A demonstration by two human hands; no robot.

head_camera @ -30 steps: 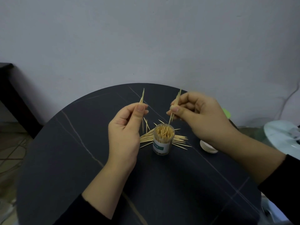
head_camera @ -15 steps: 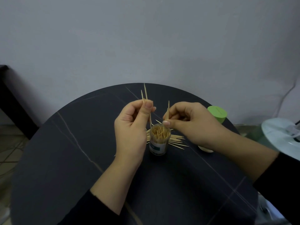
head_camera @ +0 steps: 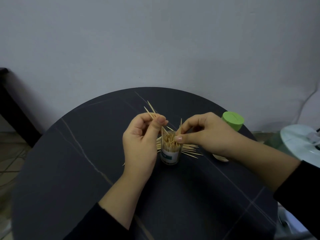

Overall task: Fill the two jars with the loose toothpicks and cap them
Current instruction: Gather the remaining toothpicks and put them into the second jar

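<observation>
An open clear jar (head_camera: 169,155) with a white label stands mid-table, packed with upright toothpicks. Loose toothpicks (head_camera: 189,149) lie fanned on the dark table behind and right of it. My left hand (head_camera: 140,141) pinches a few toothpicks whose tips stick up and left, just left of the jar's mouth. My right hand (head_camera: 206,134) pinches a couple of toothpicks right over the jar's rim, their lower ends among those inside. A second jar with a green cap (head_camera: 232,120) stands at the far right. A white lid (head_camera: 220,157) lies on the table under my right wrist, partly hidden.
The round dark table (head_camera: 78,170) has pale veins and ends close behind the jars at a grey wall. A pale round object (head_camera: 301,144) sits off the table's right edge. Dark furniture (head_camera: 10,108) stands at far left.
My right hand has come down from above, bringing its toothpicks to the jar's mouth. My left hand has drawn closer to the jar. The green-capped jar has come into view.
</observation>
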